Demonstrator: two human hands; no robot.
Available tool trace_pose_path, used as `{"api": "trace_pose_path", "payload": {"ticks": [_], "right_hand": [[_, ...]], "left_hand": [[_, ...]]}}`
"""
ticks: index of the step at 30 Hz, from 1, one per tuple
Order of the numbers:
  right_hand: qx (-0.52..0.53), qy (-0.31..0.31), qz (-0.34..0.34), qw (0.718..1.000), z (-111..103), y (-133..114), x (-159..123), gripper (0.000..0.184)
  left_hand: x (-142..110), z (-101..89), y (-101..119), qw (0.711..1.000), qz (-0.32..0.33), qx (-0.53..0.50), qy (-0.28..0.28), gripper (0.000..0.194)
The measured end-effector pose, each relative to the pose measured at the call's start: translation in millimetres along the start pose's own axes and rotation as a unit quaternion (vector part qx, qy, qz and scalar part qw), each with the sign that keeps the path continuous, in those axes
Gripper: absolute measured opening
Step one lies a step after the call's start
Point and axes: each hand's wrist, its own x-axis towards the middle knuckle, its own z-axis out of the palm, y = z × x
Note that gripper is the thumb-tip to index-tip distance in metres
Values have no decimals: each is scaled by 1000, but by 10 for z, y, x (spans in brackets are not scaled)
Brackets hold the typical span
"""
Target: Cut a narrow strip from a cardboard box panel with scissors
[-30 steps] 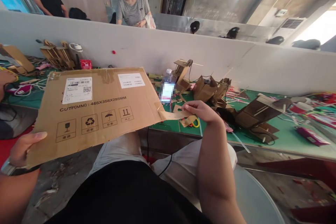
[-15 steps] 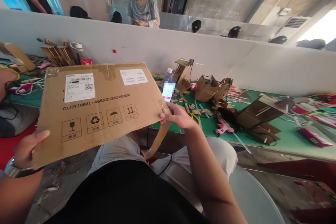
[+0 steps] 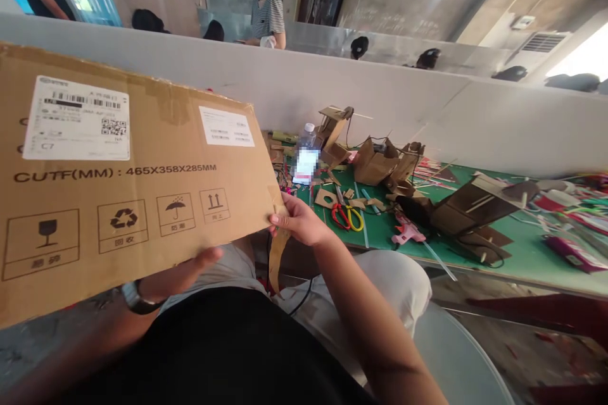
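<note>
A large printed cardboard sheet, with two white labels and handling symbols, is held up in front of me and reaches past the left edge of the view. At its lower right corner my right hand grips it, thumb on the printed face. My left hand is at the lower edge near the middle, thumb stretched out; it is blurred and the other fingers are hidden behind the sheet. A curled strip of brown cardboard hangs below my right hand, its upper end hidden.
On the green table lie red-and-yellow scissors, a pink glue gun, a lit phone by a bottle, and cardboard models. A low partition runs behind; a person in stripes stands beyond it.
My left hand has gone from the sheet's left edge to its lower edge. The sheet has swung left and nearer, uncovering the scissors. The person in stripes has turned sideways.
</note>
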Motion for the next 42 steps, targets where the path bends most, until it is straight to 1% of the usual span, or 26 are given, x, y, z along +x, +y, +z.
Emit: {"api": "trace_pose_path", "payload": {"ticks": [2, 4, 5, 6, 8, 9, 11, 13, 15, 18, 21, 23, 25, 29, 35, 39, 42], "right_hand": [[-67, -9, 34, 997, 16, 0, -9, 57], [-176, -6, 69, 982, 14, -33, -25, 55], [-245, 7, 81, 966, 11, -57, -35, 53], [-315, 28, 90, 944, 10, -83, -45, 51], [-434, 75, 103, 892, 17, -128, -64, 49], [-472, 93, 112, 870, 28, -144, -73, 49], [-514, 114, 123, 841, 60, -160, -85, 51], [-540, 134, 118, 823, 92, -164, -90, 54], [-557, 143, 106, 811, 111, -167, -89, 51], [-563, 92, 98, 815, 109, -179, -86, 43], [-547, 54, 84, 831, 99, -187, -88, 40], [-526, 31, 69, 847, 95, -188, -92, 34], [-508, -9, 59, 859, 87, -187, -95, 28], [-486, -94, 57, 867, 40, -178, -89, 20], [-468, -156, 55, 868, 0, -189, -96, 9], [-471, -201, 69, 856, 6, -229, -119, 8], [-484, -234, 70, 840, -7, -228, -114, 4]], "left_hand": [[-96, 178, 70, 998, 40, 31, 25, 53], [-150, 336, 81, 994, 52, 74, 64, 43], [-167, 395, 65, 992, 60, 85, 74, 37], [-180, 440, 40, 991, 69, 88, 76, 30], [-197, 491, -13, 992, 82, 79, 55, 22], [-203, 502, -30, 993, 81, 73, 43, 21], [-206, 511, -31, 996, 58, 60, 28, 19], [-198, 516, 6, 999, 25, 43, 22, 22], [-184, 524, 54, 999, -9, 28, 16, 32], [-170, 538, 89, 999, -25, 27, 17, 38], [-172, 539, 58, 999, 14, 48, 15, 34], [-175, 532, 11, 997, 46, 61, 16, 31], [-172, 523, -46, 995, 76, 61, 6, 30], [-140, 488, -153, 991, 117, 35, -48, 32], [-45, 365, -211, 984, 109, -5, -138, 37], [10, 291, -182, 973, 126, -42, -188, 40], [31, 254, -146, 962, 119, -64, -236, 46]]}}
